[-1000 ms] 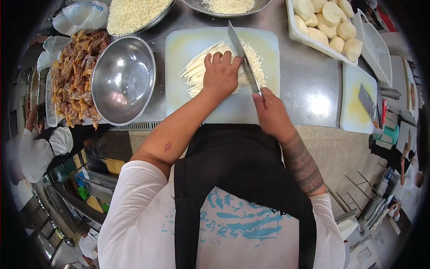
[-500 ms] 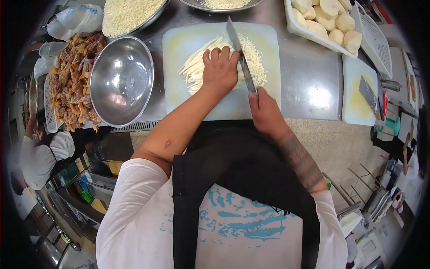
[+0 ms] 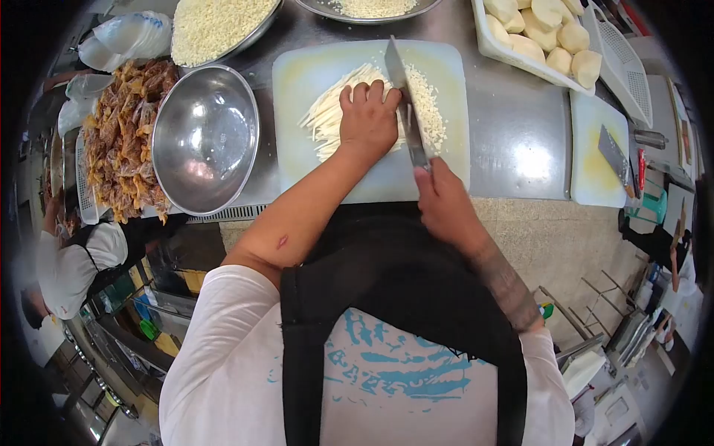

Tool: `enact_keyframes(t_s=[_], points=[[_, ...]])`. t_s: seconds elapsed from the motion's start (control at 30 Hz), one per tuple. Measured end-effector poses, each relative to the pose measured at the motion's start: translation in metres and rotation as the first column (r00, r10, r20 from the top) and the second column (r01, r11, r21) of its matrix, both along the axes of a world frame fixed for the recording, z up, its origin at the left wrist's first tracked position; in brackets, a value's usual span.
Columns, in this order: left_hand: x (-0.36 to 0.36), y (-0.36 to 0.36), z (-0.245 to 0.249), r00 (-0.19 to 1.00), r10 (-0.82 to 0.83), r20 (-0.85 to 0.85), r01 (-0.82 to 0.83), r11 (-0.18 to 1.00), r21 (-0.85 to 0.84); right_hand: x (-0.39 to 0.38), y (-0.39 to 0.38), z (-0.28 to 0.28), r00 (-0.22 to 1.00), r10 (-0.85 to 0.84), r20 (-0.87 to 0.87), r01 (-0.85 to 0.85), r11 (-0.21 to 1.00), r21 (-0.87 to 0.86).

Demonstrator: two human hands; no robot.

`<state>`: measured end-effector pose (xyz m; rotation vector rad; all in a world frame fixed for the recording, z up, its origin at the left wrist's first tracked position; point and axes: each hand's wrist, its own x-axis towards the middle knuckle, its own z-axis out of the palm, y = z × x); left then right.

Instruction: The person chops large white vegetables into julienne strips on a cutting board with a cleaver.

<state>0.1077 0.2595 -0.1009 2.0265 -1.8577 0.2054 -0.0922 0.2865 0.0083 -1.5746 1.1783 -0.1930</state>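
My left hand [image 3: 370, 123] lies over a bundle of pale vegetable strips [image 3: 320, 125], its fingers curled and pressing them onto the white cutting board [image 3: 294, 67]. In my right hand [image 3: 446, 195] is the handle of a wide-bladed kitchen knife [image 3: 416, 135]. The blade points away from me and stands close beside my left fingertips. On its right side lies a heap of small diced pieces [image 3: 431, 111], with some bits stuck near the blade. Part of the strips is hidden beneath my left hand.
An empty steel bowl [image 3: 204, 145] stands left of the board, beside a pile of brown bagged meat [image 3: 123, 141]. Bowls of diced pieces [image 3: 216, 28] are at the back. Right are a white basket [image 3: 513, 63] of peeled roots and a second board [image 3: 587, 186] with a knife [image 3: 613, 156].
The knife has shifted slightly toward me and its blade has tilted, showing more of its face. My left hand keeps its place on the strips. The whole view has moved a little.
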Motion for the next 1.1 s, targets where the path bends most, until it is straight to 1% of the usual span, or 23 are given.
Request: enact_keyframes(t_s=[0.03,0.07,0.1,0.17,0.2,0.27,0.37,0.4,0.47,0.5,0.53,0.57,0.67,0.73,0.77,0.8,0.87,0.9,0.97,1.0,1.03,1.07,1.1], points=[[0.001,0.0,0.0,1.0,-0.012,-0.024,0.013,0.999,0.046,0.008,-0.006,-0.029,1.0,0.021,-0.013,-0.022,0.993,-0.113],[0.001,0.003,0.0,0.999,-0.019,-0.049,0.024,0.995,0.093,0.011,-0.007,-0.044,0.999,0.043,-0.029,-0.049,0.974,-0.223],[0.0,0.002,-0.001,0.999,-0.017,-0.05,0.022,0.996,0.091,0.007,-0.007,-0.031,0.999,0.045,-0.03,-0.051,0.973,-0.224],[0.0,0.002,-0.004,0.999,-0.005,-0.032,0.006,0.999,0.033,0.001,-0.005,0.006,0.999,0.031,-0.027,-0.031,0.999,-0.008],[-0.001,0.002,-0.004,1.0,-0.007,-0.029,0.008,0.999,0.032,0.001,-0.002,0.0,0.999,0.029,-0.025,-0.029,1.0,-0.01],[-0.001,0.002,-0.004,1.0,0.003,-0.01,-0.003,0.998,0.055,0.001,0.007,-0.023,0.998,0.023,0.051,-0.016,0.99,-0.141],[0.001,0.002,-0.003,0.999,-0.009,-0.033,0.011,0.998,0.06,0.017,-0.008,-0.04,1.0,0.014,0.001,-0.014,0.986,-0.166],[0.002,0.001,-0.003,1.0,-0.006,-0.029,0.007,0.998,0.055,0.014,-0.006,-0.027,1.0,0.018,0.005,-0.017,0.985,-0.17],[-0.001,0.001,-0.006,0.999,0.005,-0.048,-0.004,1.0,0.015,0.003,0.005,0.012,1.0,0.015,0.022,-0.015,1.0,-0.009],[0.0,-0.001,-0.005,0.999,0.003,-0.047,-0.002,1.0,0.012,0.006,0.002,-0.005,1.0,0.013,0.023,-0.012,1.0,-0.011],[0.001,-0.002,-0.002,0.999,0.003,-0.038,-0.002,0.999,0.032,0.012,0.001,-0.037,1.0,0.007,0.019,-0.006,0.998,-0.056],[-0.001,0.002,-0.002,0.999,0.003,-0.032,-0.001,0.998,0.057,0.013,0.003,-0.054,1.0,0.0,0.011,0.002,0.995,-0.096],[0.001,0.003,-0.003,0.998,-0.003,-0.055,0.006,0.999,0.041,0.015,-0.008,-0.024,1.0,-0.005,0.029,0.006,0.999,-0.039],[0.001,0.003,-0.002,0.999,0.0,-0.049,0.003,0.998,0.056,0.006,0.003,-0.007,0.999,0.003,0.042,-0.003,1.0,-0.017],[0.0,0.002,-0.002,0.999,0.0,-0.046,0.003,0.997,0.071,0.002,0.007,-0.003,0.999,0.008,0.051,-0.008,1.0,0.003],[0.0,0.001,-0.002,0.999,-0.003,-0.046,0.006,0.998,0.069,0.006,0.007,-0.017,0.999,0.005,0.051,-0.005,1.0,0.001],[0.0,0.003,-0.004,0.998,0.002,-0.055,-0.001,1.0,0.023,0.019,0.005,-0.06,0.999,0.019,0.042,-0.008,0.972,-0.236],[0.002,0.0,-0.003,0.999,0.009,-0.052,-0.008,1.0,0.016,0.019,-0.005,-0.06,0.999,0.026,0.045,-0.014,0.97,-0.243],[0.001,0.003,-0.002,0.999,-0.001,-0.047,0.002,1.0,0.024,0.011,-0.018,-0.046,0.996,0.075,-0.057,-0.085,0.979,-0.184],[0.001,0.002,-0.003,0.999,-0.003,-0.046,0.004,1.0,0.02,0.003,-0.026,-0.032,0.992,0.105,-0.077,-0.117,0.977,-0.179],[0.003,0.001,-0.005,0.987,-0.01,-0.16,0.004,0.999,-0.038,-0.006,-0.033,-0.016,0.991,0.11,-0.076,-0.122,0.975,-0.184],[0.005,0.003,-0.006,0.962,-0.019,-0.272,-0.006,0.996,-0.091,-0.017,-0.038,-0.001,0.972,0.186,-0.141,-0.213,0.954,-0.211],[0.007,0.008,-0.001,0.962,-0.009,-0.272,-0.015,0.996,-0.086,-0.027,-0.041,0.013,0.944,0.258,-0.206,-0.303,0.926,-0.226]])
